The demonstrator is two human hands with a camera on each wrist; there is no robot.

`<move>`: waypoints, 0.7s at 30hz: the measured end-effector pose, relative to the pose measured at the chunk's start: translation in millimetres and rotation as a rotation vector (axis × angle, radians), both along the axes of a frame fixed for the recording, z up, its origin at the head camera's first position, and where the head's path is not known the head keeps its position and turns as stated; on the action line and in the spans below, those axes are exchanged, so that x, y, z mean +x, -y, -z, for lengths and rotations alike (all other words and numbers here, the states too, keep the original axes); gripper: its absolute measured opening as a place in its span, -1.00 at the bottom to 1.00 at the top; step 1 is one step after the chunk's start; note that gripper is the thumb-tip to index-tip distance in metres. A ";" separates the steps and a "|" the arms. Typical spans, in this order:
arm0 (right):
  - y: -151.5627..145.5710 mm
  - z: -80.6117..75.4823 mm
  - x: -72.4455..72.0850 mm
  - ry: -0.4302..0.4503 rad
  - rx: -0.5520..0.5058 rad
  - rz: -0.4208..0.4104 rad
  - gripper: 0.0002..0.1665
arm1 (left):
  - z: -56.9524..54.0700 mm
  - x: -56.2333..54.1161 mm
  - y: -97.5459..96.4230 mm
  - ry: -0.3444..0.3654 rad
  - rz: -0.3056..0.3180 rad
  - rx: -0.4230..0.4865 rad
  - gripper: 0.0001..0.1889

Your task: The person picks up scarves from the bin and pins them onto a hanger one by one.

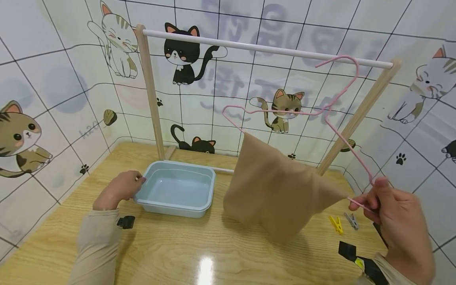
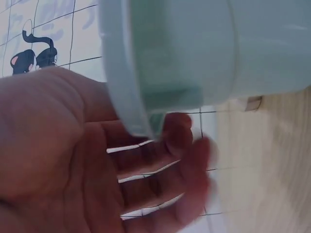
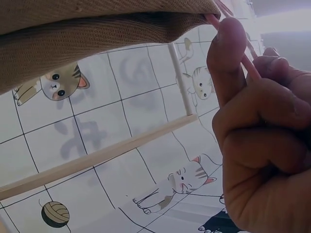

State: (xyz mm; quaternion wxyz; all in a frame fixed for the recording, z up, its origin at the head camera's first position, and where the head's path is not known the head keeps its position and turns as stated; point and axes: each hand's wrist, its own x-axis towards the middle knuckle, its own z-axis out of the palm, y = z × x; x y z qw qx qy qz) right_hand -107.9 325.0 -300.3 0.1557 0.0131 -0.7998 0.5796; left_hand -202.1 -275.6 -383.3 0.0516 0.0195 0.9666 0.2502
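My right hand (image 1: 399, 217) grips one end of a pink wire clothes hanger (image 1: 342, 136), with the fingers curled round the wire in the right wrist view. A brown cloth (image 1: 274, 186) hangs from the hanger's lower bar, held up in front of the rack. The hanger's hook passes in front of the rack's rail; whether they touch I cannot tell. My left hand (image 1: 122, 188) holds the left rim of a light blue plastic basin (image 1: 174, 211) on the table. In the left wrist view its fingers (image 2: 155, 160) curl by the basin's rim.
A drying rack with a white rail (image 1: 228, 42) and wooden posts (image 1: 151, 95) stands at the back of the wooden table (image 1: 171, 253). Yellow (image 1: 336, 225) and grey (image 1: 351, 221) clothespins lie near my right hand. Cat-printed walls (image 1: 235, 75) enclose the back and sides.
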 end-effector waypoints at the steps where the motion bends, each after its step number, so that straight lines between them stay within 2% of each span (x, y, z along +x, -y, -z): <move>1: 0.3 -0.2 -0.8 0.020 0.038 0.015 -0.29 | -1.8 0.6 -0.3 -0.042 -0.018 -0.023 -0.53; 4: 2.2 0.8 -4.6 0.034 0.082 0.025 -0.30 | -11.5 6.7 -6.9 -0.243 -0.073 -0.067 -0.53; 7: 3.8 5.0 -9.5 0.010 -0.030 -0.024 -0.32 | -27.6 18.6 -26.0 -0.463 -0.061 -0.062 -0.62; 9: 4.2 9.0 -12.5 -0.003 -0.060 -0.046 -0.33 | -40.3 27.8 -46.7 -0.584 -0.001 -0.051 -0.71; 11: 3.8 11.9 -14.8 0.001 -0.053 -0.056 -0.32 | -52.4 36.1 -71.6 -0.670 0.082 -0.022 -0.79; 14: 4.0 11.7 -17.6 0.004 0.089 -0.042 -0.31 | -66.8 46.2 -114.7 -0.756 0.203 0.055 -0.85; 18: 7.7 9.7 -22.5 0.004 0.180 -0.068 -0.31 | -76.9 53.3 -170.6 -0.866 0.363 0.140 -0.90; 21: 10.5 10.7 -25.6 0.005 0.185 -0.100 -0.32 | -77.0 51.2 -205.6 -0.949 0.474 0.144 -0.91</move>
